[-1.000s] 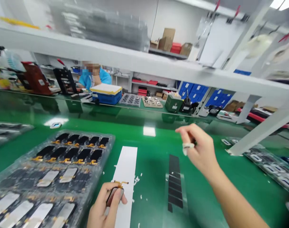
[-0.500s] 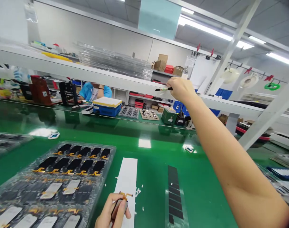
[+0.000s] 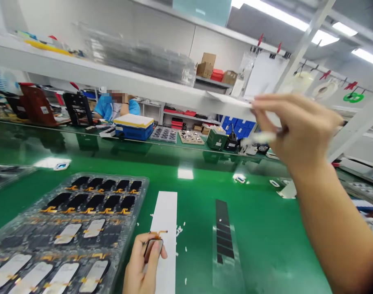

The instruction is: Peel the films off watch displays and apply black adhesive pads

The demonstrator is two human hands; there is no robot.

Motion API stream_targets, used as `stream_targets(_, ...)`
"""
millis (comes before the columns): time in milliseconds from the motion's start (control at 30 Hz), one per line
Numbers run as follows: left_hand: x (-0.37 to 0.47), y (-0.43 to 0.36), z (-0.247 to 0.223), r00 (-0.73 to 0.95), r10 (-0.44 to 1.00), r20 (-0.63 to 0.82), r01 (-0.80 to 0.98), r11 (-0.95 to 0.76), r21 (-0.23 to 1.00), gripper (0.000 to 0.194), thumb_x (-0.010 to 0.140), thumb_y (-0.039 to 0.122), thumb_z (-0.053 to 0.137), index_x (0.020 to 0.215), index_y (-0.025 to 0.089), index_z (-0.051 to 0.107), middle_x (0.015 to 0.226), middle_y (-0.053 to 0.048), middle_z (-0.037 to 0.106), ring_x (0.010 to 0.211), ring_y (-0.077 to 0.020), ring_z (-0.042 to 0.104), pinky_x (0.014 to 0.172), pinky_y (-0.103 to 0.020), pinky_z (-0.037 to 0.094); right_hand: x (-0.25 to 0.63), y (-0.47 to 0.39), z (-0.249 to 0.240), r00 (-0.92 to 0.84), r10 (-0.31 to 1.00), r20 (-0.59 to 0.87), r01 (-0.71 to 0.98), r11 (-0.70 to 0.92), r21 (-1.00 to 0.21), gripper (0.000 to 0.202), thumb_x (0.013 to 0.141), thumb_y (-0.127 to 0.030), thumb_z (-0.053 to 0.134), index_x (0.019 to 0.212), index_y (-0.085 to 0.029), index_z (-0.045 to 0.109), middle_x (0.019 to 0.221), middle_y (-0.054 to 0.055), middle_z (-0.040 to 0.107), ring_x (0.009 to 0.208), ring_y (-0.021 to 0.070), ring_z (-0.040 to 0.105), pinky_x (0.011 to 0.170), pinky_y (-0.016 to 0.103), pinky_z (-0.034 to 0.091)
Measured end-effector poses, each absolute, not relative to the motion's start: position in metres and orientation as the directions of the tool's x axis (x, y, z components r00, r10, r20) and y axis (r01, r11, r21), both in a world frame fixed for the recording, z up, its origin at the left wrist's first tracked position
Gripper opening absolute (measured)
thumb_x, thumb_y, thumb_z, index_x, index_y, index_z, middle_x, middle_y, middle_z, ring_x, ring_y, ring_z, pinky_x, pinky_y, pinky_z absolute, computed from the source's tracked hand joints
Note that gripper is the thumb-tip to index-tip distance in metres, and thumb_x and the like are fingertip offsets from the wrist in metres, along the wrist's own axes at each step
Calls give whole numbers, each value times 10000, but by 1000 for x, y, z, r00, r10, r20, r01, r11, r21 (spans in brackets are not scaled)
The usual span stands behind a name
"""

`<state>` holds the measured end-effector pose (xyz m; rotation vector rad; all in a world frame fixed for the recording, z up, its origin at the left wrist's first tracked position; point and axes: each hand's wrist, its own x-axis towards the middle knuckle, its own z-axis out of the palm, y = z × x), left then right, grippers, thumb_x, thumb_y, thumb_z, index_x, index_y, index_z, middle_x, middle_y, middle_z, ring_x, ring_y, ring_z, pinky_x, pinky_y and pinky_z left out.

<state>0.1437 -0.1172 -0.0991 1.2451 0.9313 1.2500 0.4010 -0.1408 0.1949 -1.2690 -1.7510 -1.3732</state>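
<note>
My left hand (image 3: 142, 263) pinches a small display module (image 3: 149, 248) with an orange flex cable at its top, above a long white strip (image 3: 166, 212) lying on the green bench. Raised by the shelf, my right hand (image 3: 303, 130) grips the edge of a thin white sheet (image 3: 231, 99) between thumb and fingertips. A slim pen-like tool (image 3: 264, 137) is also tucked in that hand, its near end blurred. To the left, a clear tray (image 3: 144, 190) holds several display modules, some dark and some white-faced. A clear sheet with black rectangular pieces (image 3: 225, 237) lies right of the white strip.
Small white scraps (image 3: 178, 230) lie beside the strip. Across the bench runs a white shelf beam (image 3: 128, 77) bearing stacked clear trays (image 3: 137, 51). A person in blue (image 3: 105, 107) sits opposite, near a blue box (image 3: 134, 130). Small white-framed pieces (image 3: 240, 179) lie farther back.
My right hand has come back from the shelf toward me and to the right, now with a white sheet in its fingers. My left hand still holds the module. The view has shifted.
</note>
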Motion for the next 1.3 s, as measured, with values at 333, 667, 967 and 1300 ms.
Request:
stream_targets(333,137,-116,-82,212,969,128,-218,-81,973,225,981,421,561,967,207,491,673,22,653,645,-140,600,660,-261,477,340,-239,-61,-546,792,272,837,530,138,329,978,-50,373,950,-137,689,1023,101,777,446,130,577,418,320,448)
stream_targets(667,149,-122,-61,252,961,-110,-632,250,734,224,920,311,656,785,194,520,614,54,526,617,-94,527,647,-203,474,321,-192,-44,-301,874,382,871,415,-264,275,1008,-224,455,1267,-171,529,893,24,710,587,122,629,485,273,448)
stream_targets(967,152,-114,-69,205,970,-128,-637,232,735,241,904,292,693,764,183,529,664,46,574,652,-85,576,666,-188,494,298,-168,-67,-518,756,401,837,544,54,246,889,-48,417,889,-166,632,685,3,587,450,150,432,449,336,327)
stream_targets(1300,145,-137,-74,625,778,70,128,-190,973,109,1048,285,432,1066,233,525,1011,-66,749,1000,-205,712,834,-313,534,356,-179,-51,69,917,392,606,274,-747,310,1023,-304,429,825,-217,650,845,33,605,856,173,601,764,313,500)
